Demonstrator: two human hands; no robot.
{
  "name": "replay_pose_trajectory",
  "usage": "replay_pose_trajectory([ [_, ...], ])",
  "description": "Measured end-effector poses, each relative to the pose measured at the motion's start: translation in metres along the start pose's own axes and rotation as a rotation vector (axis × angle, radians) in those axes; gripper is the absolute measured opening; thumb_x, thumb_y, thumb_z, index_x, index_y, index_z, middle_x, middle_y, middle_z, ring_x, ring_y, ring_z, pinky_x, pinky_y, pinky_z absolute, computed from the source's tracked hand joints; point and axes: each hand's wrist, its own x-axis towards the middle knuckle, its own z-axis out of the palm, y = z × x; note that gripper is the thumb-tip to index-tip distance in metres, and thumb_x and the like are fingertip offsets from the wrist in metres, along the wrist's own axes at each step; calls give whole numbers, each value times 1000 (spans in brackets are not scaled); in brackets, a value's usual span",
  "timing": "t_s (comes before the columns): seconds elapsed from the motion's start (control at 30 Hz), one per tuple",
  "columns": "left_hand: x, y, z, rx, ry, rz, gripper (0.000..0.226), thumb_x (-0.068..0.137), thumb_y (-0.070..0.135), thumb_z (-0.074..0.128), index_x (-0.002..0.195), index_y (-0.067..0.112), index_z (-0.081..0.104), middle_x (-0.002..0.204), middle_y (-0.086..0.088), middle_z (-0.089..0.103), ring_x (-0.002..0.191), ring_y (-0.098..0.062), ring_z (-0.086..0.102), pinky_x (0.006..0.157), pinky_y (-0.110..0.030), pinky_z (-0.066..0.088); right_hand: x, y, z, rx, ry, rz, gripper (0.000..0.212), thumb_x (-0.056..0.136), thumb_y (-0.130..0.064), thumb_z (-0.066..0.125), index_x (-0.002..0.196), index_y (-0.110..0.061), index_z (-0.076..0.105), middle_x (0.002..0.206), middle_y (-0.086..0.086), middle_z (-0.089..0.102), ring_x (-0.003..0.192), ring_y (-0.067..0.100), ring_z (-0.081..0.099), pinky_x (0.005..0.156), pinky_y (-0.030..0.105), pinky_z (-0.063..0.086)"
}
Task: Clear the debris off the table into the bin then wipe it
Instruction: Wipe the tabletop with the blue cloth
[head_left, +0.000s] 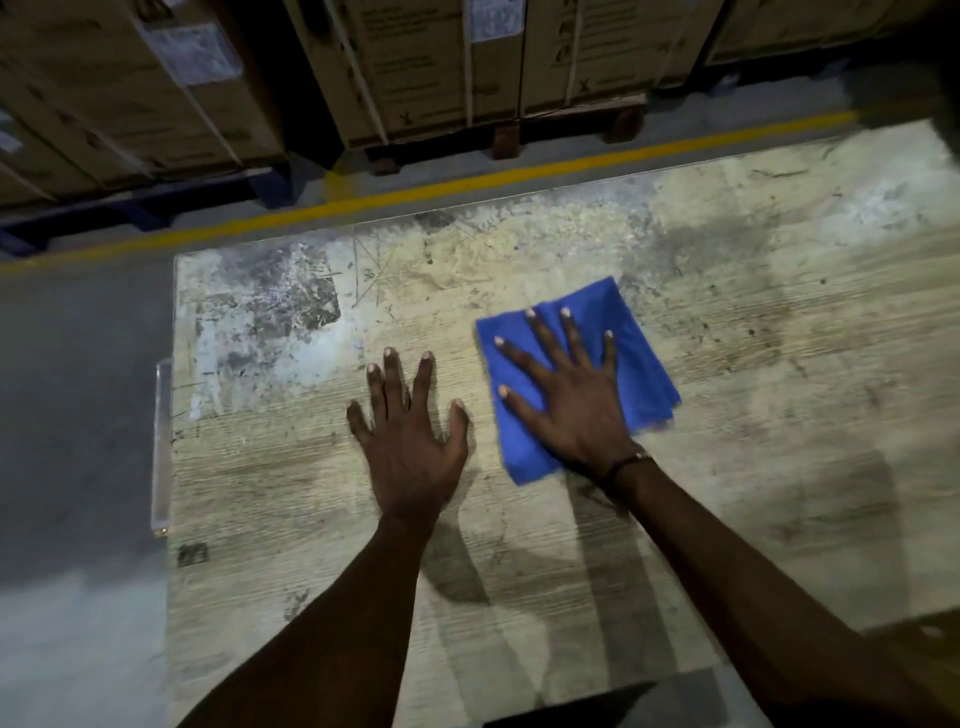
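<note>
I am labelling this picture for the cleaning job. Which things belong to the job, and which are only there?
Part of the job:
blue cloth
table
right hand pressing flat on the cloth
left hand flat on the table

Only there:
cardboard boxes
yellow floor line

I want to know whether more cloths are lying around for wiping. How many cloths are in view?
1. The blue cloth lies flat on the table, right of centre, under the right hand. The left hand rests on bare tabletop beside it. Others may lie outside the frame.
</note>
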Motion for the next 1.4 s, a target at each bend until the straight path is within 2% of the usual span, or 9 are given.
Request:
replay_pose_trajectory([
  [0.2, 0, 2, -1, 7, 12, -7, 69, 101, 57, 41, 165, 38, 23, 177, 1, 5, 163, -24, 3, 126, -64, 10, 57, 72, -6, -9, 44, 187, 65, 96, -77, 32, 157, -55, 27, 173, -12, 13, 161, 29, 7, 119, 73, 10],
  [0.3, 0, 0, 1, 21, 26, -3, 70, 100, 57, 44, 165, 38, 25, 177, 0, 7, 163, -24, 6, 125, -63, 12, 116, 55, 3, 50, 67, 268, 63, 96, -76, 34, 155, -53, 34, 172, -9, 19, 160, 34, 10, 117, 77, 8],
  [0.5, 1, 1, 1, 28, 43, -10, 72, 97, 55, 48, 164, 38, 29, 177, 2, 8, 163, -25, 10, 124, -64, 16, 57, 1, 8, 3, 60, -14, 61, 99, -73, 34, 157, -54, 29, 173, -12, 12, 162, 21, 2, 122, 66, 5],
  [0.67, 1, 2, -2, 4, 37, -13, 72, 98, 56, 48, 164, 38, 28, 177, 3, 7, 163, -22, 6, 125, -64, 14, 90, 45, -3, -6, 27, 129, 63, 96, -76, 34, 156, -57, 28, 173, -14, 12, 161, 25, 6, 120, 71, 9],
  [0.8, 1, 3, -1, 12, 62, 2, 72, 97, 55, 51, 164, 38, 29, 177, 2, 8, 163, -22, 7, 125, -63, 14, 171, 14, 7, 105, 59, 208, 63, 95, -76, 34, 154, -54, 37, 172, -8, 21, 160, 34, 9, 118, 75, 4],
  [1.0, 2, -1, 4, 23, 77, -4, 68, 95, 55, 53, 158, 30, 44, 175, -1, 16, 162, -25, 15, 124, -63, 17, 97, -52, 18, 30, 49, -152, 60, 100, -72, 33, 156, -53, 32, 173, -8, 17, 161, 26, 5, 122, 67, 4],
  [1.2, 1, 3, -1, 28, 47, -16, 72, 98, 56, 49, 164, 38, 29, 176, 2, 9, 163, -22, 8, 125, -62, 14, 102, 40, -1, -24, 49, 100, 63, 97, -75, 32, 156, -54, 31, 172, -10, 18, 160, 28, 11, 119, 70, 12],
  [1.33, 1, 3, -1, 41, 51, -14, 71, 99, 55, 53, 164, 37, 30, 176, 1, 11, 163, -23, 9, 124, -62, 15, 163, 23, 6, 78, 58, 197, 63, 96, -76, 33, 154, -53, 36, 172, -8, 21, 160, 34, 9, 119, 74, 4],
  [1.4, 1, 3, -1, 40, 49, -14, 71, 99, 55, 52, 164, 37, 31, 176, 0, 11, 163, -24, 9, 124, -62, 15, 154, -3, 13, 77, 40, 112, 64, 96, -75, 33, 156, -52, 35, 173, -7, 18, 160, 33, 7, 119, 74, 3],
])
